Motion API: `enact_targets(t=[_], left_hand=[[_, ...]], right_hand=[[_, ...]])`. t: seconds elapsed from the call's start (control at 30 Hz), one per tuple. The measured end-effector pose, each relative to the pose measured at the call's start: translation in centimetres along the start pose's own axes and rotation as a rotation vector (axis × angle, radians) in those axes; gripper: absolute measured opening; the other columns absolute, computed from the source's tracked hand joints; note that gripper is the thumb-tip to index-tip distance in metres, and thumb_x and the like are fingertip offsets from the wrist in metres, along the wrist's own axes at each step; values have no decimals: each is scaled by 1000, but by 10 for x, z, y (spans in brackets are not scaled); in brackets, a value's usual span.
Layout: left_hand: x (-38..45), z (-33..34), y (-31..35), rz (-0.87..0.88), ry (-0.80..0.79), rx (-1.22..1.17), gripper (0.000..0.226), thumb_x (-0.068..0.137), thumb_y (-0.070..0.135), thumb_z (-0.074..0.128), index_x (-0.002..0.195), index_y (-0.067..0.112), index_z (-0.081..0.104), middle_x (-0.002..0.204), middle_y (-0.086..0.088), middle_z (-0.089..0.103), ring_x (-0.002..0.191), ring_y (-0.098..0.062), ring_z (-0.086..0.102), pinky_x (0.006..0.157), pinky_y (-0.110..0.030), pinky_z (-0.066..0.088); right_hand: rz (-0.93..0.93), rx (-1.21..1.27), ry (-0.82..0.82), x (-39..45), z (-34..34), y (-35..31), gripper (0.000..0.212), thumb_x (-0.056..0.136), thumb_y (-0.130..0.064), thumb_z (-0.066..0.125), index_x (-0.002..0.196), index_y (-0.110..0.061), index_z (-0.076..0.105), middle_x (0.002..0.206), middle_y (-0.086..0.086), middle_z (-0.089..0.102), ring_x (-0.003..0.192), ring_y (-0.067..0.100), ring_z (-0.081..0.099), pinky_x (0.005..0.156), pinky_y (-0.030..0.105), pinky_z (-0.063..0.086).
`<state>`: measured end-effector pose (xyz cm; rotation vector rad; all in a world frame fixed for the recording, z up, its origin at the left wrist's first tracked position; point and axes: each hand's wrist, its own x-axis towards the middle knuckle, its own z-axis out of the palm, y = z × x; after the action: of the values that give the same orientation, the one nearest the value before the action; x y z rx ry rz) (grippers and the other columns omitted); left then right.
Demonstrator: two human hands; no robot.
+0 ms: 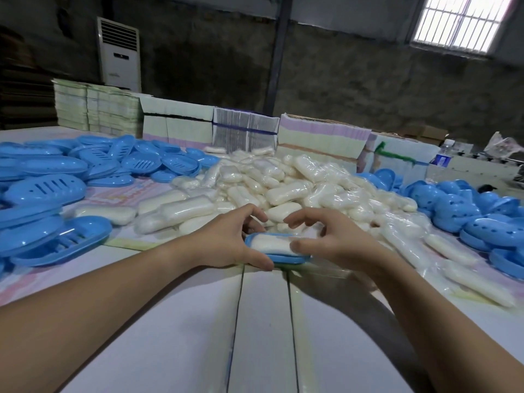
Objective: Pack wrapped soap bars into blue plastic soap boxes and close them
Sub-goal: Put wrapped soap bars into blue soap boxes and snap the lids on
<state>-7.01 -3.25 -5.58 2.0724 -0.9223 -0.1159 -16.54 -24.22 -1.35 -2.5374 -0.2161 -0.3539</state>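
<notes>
1. The wrapped soap bar (270,243) sits in the open blue box base (279,258) at the table's (175,321) near edge, long axis running left to right, no lid on.
2. The left hand (226,239) grips the base's left end, thumb under the front rim.
3. The right hand (326,236) touches the bar's right end with its thumb, fingers loosely curled above, holding nothing.
4. Lids look closest in the blue pile on the right (465,211), so the right hand is better placed to fetch one.

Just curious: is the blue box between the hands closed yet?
Still open. The box has no lid on it, and the wrapped soap lies uncovered in it.
</notes>
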Motion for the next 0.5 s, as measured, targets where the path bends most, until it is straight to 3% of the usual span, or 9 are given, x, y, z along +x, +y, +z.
enact_targets(t=[0.1, 0.17, 0.23, 0.33, 0.5], left_hand=[[0, 1, 0, 3, 9, 12, 70, 58, 38, 97, 112, 41, 53, 108, 17, 63, 99, -4, 62, 86, -23, 53], [0, 1, -1, 7, 14, 13, 68, 58, 37, 97, 111, 40, 54, 107, 17, 63, 99, -3, 61, 84, -21, 53], [-1, 1, -1, 10, 18, 14, 66, 58, 37, 97, 109, 41, 55, 108, 16, 63, 100, -6, 62, 86, -25, 55], [-2, 1, 0, 14, 22, 9, 65, 57, 37, 97, 107, 40, 55, 108, 14, 65, 101, -8, 63, 86, -28, 56], [-2, 2, 0, 17, 32, 4, 64, 58, 34, 98, 107, 39, 57, 108, 12, 66, 102, -10, 64, 86, -30, 57]], right_hand=[[52, 70, 35, -1, -16, 5, 28, 73, -15, 76, 90, -38, 71, 88, -16, 70, 83, -3, 58, 68, 7, 42], [75, 61, -14, -4, -19, 6, 28, 73, -9, 76, 90, -31, 73, 85, -9, 70, 78, 0, 58, 68, 14, 46], [117, 69, -55, -5, -14, 4, 25, 74, -8, 75, 88, -28, 75, 84, -6, 69, 75, 3, 58, 70, 20, 48], [130, 120, -42, -4, -8, 2, 25, 74, -3, 73, 84, -26, 75, 77, -5, 67, 68, 3, 58, 65, 17, 48], [95, 61, -49, -3, -6, 3, 24, 76, -7, 71, 90, -26, 76, 83, -4, 69, 74, 7, 58, 75, 29, 52]])
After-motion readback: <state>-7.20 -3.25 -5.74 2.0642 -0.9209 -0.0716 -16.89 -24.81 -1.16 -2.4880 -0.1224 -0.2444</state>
